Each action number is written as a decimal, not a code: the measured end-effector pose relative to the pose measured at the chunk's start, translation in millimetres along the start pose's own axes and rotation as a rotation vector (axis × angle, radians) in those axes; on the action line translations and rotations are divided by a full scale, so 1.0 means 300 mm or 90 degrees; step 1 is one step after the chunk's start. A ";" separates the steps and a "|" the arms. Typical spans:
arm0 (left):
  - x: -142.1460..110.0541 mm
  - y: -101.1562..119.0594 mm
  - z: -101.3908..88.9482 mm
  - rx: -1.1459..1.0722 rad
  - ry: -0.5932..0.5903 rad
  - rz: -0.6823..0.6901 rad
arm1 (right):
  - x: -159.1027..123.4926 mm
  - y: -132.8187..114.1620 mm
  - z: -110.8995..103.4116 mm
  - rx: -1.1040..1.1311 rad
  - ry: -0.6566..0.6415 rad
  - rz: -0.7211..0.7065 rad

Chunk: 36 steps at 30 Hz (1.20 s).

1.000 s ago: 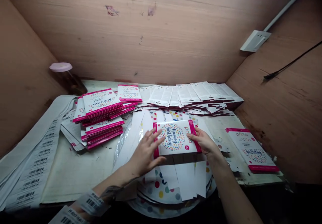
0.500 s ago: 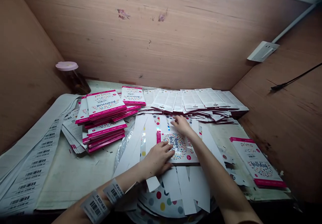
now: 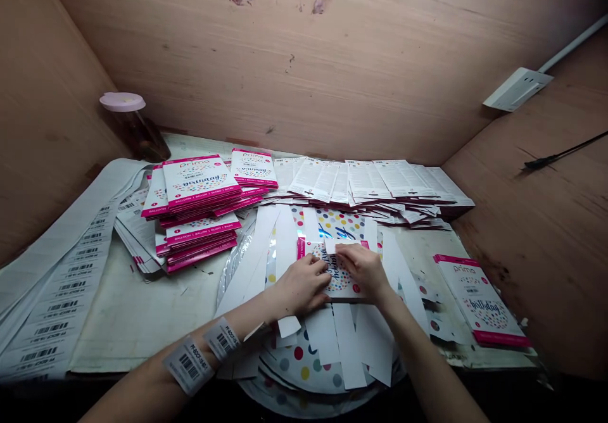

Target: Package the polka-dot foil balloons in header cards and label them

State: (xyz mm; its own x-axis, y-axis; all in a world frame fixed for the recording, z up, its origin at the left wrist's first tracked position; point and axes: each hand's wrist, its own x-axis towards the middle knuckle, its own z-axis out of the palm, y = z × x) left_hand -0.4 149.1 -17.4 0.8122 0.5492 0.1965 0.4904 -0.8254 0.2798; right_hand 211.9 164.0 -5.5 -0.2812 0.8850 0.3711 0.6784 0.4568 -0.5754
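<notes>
Cramped plywood booth point(image 3: 285, 62) here, with a jar point(image 3: 124, 125) in the back corner and a table point(image 3: 133, 321) filling the floor of it. Left side has barcode strips point(image 3: 57, 296) and tall piles of pink-edged packs point(image 3: 199, 182), printed sheets point(image 3: 361, 179) fan across the back, and a lone pack point(image 3: 479, 299) sits off to the right. In the middle there's a heap of polka-dot foil point(image 3: 304, 366) with white strips point(image 3: 349, 347) fanned around it. The birthday card point(image 3: 342, 282) lies on that heap, right between both hands. The left hand point(image 3: 301, 287) is open and flat on the card's left half, and the right hand point(image 3: 361, 271) is curled over its right half, next to a white tab point(image 3: 339, 244) along the top edge. Can't tell if the right is actually pinching that tab. My tip: pin the card flat with one palm and square the tab to the edge with the other. Barcode wristbands point(image 3: 187, 365) sit on the left wrist.
</notes>
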 end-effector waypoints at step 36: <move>-0.007 0.010 -0.001 -0.010 -0.012 -0.027 | 0.043 0.013 0.003 -0.194 0.094 -0.154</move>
State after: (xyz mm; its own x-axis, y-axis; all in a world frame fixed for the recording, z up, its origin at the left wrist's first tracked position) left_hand -0.6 145.6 -16.8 0.7963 0.5814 0.1670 0.5200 -0.7990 0.3021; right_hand 210.3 177.5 -3.7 -0.3716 0.7227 0.5829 0.7806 0.5831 -0.2253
